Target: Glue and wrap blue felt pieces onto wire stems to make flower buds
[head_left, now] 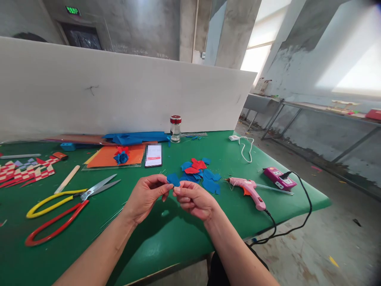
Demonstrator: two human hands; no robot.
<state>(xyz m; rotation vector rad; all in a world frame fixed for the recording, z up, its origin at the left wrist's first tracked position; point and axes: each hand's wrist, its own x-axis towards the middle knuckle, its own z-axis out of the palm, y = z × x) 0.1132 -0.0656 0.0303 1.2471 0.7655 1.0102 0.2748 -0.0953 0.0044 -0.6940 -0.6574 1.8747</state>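
Observation:
Between my two hands, above the green table, is a small blue paper petal. My left hand pinches its left side with thumb and forefinger. On its lower right, the fingertips of my right hand are closed, the other fingers curled in. Just beyond my hands lies a loose pile of blue petals and red petals. Right of the pile rests a pink hot glue gun with a clear glue stick in its back. Large scissors with yellow and red handles lie spread at the left.
Farther back stand a red-lidded glass jar and a phone. A red and blue paper flower lies on orange sheets. A purple power strip with a black cord sits near the right edge of the green table.

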